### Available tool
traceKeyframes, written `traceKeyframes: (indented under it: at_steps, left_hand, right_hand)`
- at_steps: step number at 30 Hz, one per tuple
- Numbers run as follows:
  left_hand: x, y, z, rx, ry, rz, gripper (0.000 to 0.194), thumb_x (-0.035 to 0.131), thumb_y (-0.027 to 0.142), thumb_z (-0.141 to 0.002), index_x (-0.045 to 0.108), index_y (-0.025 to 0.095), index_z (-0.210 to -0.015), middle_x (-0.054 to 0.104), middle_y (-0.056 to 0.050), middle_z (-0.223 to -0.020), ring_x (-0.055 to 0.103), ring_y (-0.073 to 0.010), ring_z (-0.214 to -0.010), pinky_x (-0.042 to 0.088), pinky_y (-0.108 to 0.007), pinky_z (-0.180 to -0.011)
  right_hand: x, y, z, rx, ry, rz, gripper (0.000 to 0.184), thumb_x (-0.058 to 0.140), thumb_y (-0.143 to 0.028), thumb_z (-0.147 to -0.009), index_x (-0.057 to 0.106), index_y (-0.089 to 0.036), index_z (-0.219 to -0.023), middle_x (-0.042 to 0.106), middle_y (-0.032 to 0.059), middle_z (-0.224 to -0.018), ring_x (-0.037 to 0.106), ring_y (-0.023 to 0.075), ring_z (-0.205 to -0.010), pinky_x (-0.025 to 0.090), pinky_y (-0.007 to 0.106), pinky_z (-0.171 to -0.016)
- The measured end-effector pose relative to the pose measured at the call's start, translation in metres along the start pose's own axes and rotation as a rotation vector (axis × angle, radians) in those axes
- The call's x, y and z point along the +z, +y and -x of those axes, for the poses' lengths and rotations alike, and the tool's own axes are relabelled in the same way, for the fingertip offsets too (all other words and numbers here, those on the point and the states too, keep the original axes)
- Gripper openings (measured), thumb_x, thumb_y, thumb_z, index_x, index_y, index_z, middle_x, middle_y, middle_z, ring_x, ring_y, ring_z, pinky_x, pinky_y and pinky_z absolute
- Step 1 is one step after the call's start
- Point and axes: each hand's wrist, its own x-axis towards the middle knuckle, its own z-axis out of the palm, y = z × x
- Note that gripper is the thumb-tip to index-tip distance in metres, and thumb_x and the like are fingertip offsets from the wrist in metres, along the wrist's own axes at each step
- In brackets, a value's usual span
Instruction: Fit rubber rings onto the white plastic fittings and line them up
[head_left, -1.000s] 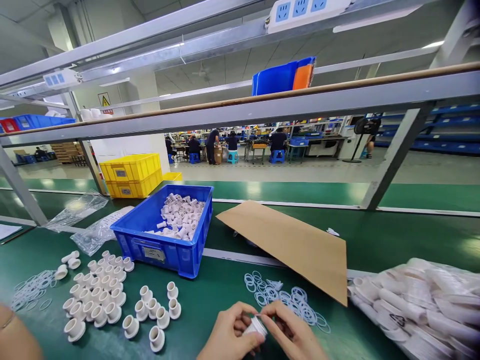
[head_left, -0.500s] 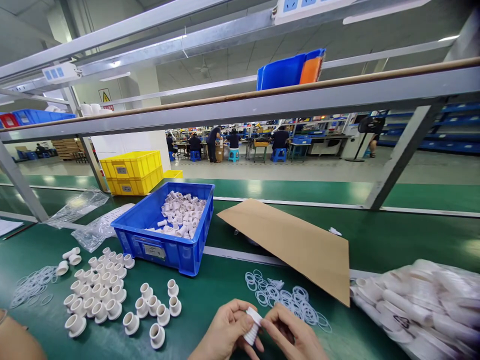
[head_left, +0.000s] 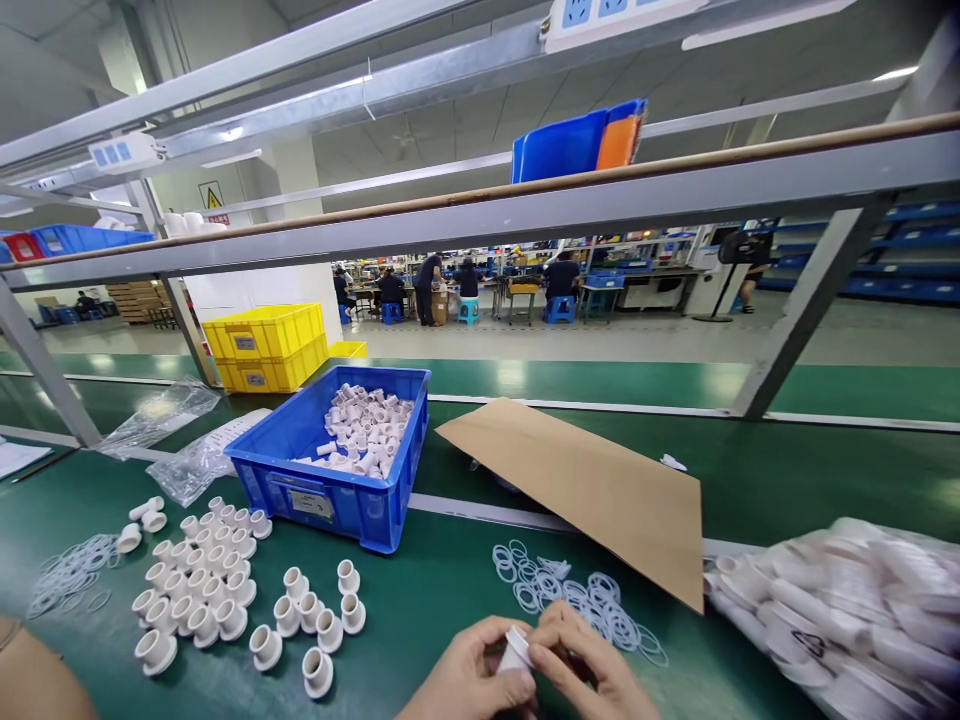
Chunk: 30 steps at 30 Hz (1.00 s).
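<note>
A small white plastic fitting (head_left: 516, 648) sat pinched between both hands at the near edge of the green bench (head_left: 420, 600). The left hand (head_left: 469, 680) closed its fingers around the fitting's lower side; the right hand (head_left: 589, 672) pressed thumb and fingertips onto its top. Just beyond the fitting lay loose clear rings (head_left: 577, 600). Left of it stood rows of white fittings (head_left: 202, 595), and behind those a blue bin (head_left: 330, 495) of parts. A cardboard sheet (head_left: 592, 490) lay beyond the rings.
</note>
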Motion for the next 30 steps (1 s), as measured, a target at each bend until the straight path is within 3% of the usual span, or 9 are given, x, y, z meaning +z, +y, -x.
traceKeyframes:
  at_steps: [4,9,13,16,19,20,23,26,30]
  left_hand:
    - [0.004,0.006,0.001,-0.031,0.089,0.142,0.054,0.086,0.048,-0.079,0.066,0.014,-0.116,0.068,-0.005,-0.087,0.065,-0.0101,-0.065,0.057,-0.024,-0.063]
    - [0.004,0.000,0.002,-0.151,0.052,0.350,0.052,0.085,0.053,-0.078,0.064,0.013,-0.103,0.072,-0.009,-0.084,0.068,-0.0110,-0.062,0.051,-0.018,-0.058]
    - [0.006,0.012,0.003,-0.187,0.079,0.357,0.057,0.081,0.062,-0.077,0.059,0.014,-0.099,0.071,-0.008,-0.084,0.058,-0.0055,-0.053,0.041,-0.015,-0.050]
    - [0.008,0.050,0.014,-0.093,0.116,-0.006,0.049,0.076,0.060,-0.082,0.052,0.020,-0.099,0.069,-0.006,-0.086,0.059,-0.0114,-0.060,0.046,-0.021,-0.056]
    - [-0.002,0.090,0.034,0.024,0.211,-0.776,0.017,0.063,0.037,-0.094,0.057,0.022,-0.100,0.065,-0.007,-0.102,0.063,-0.0202,-0.088,0.050,-0.033,-0.081]
    - [-0.010,0.098,0.041,0.023,0.228,-1.038,0.009,0.056,0.028,-0.096,0.060,0.022,-0.101,0.064,-0.008,-0.107,0.061,-0.0227,-0.096,0.048,-0.036,-0.087]
    - [-0.038,0.107,0.059,-0.156,0.138,-1.630,0.024,0.050,0.013,-0.087,0.067,0.021,-0.102,0.065,-0.013,-0.110,0.058,-0.0321,-0.104,0.044,-0.048,-0.092]
    - [-0.057,0.110,0.069,-0.271,0.022,-1.925,0.027,0.064,0.014,-0.072,0.072,0.021,-0.097,0.068,-0.014,-0.101,0.058,-0.0406,-0.106,0.042,-0.059,-0.095]
    - [-0.037,0.153,0.065,-0.081,0.051,-1.956,0.022,0.065,0.025,-0.083,0.071,0.024,-0.104,0.071,-0.011,-0.105,0.058,-0.0372,-0.109,0.039,-0.056,-0.100]
  right_hand:
    - [0.003,-0.002,0.001,-0.011,-0.028,-0.030,0.039,0.052,-0.055,-0.102,0.074,-0.026,-0.087,0.061,0.0026,-0.086,0.060,0.0209,-0.083,0.047,0.031,-0.077]
    - [0.000,-0.007,0.001,-0.039,-0.048,-0.030,0.042,0.049,-0.057,-0.101,0.074,-0.027,-0.085,0.062,0.0022,-0.083,0.062,0.0215,-0.084,0.050,0.030,-0.079]
    - [-0.005,0.007,-0.002,-0.022,0.021,-0.009,0.036,0.052,-0.057,-0.100,0.075,-0.030,-0.106,0.069,0.0042,-0.098,0.066,0.0228,-0.094,0.053,0.030,-0.084]
    - [-0.012,0.029,-0.006,0.029,0.187,0.105,0.040,0.050,-0.058,-0.099,0.070,-0.028,-0.118,0.070,0.0050,-0.101,0.067,0.0219,-0.087,0.055,0.030,-0.077]
    - [-0.022,0.048,-0.009,0.075,0.325,0.312,0.042,0.046,-0.059,-0.100,0.068,-0.026,-0.116,0.066,0.0026,-0.089,0.062,0.0188,-0.067,0.053,0.030,-0.065]
    - [-0.025,0.052,-0.009,0.086,0.352,0.367,0.042,0.045,-0.058,-0.100,0.067,-0.027,-0.115,0.065,0.0020,-0.087,0.059,0.0181,-0.063,0.052,0.029,-0.061]
    - [-0.032,0.056,-0.007,0.101,0.399,0.443,0.039,0.041,-0.057,-0.100,0.064,-0.029,-0.113,0.067,0.0030,-0.096,0.059,0.0168,-0.061,0.050,0.027,-0.055]
    - [-0.035,0.054,-0.006,0.106,0.439,0.486,0.037,0.041,-0.059,-0.099,0.063,-0.031,-0.110,0.068,0.0041,-0.105,0.062,0.0166,-0.060,0.050,0.027,-0.051]
    - [-0.038,0.057,-0.007,0.115,0.448,0.517,0.037,0.043,-0.060,-0.094,0.065,-0.033,-0.103,0.069,0.0039,-0.104,0.067,0.0178,-0.062,0.052,0.026,-0.047]
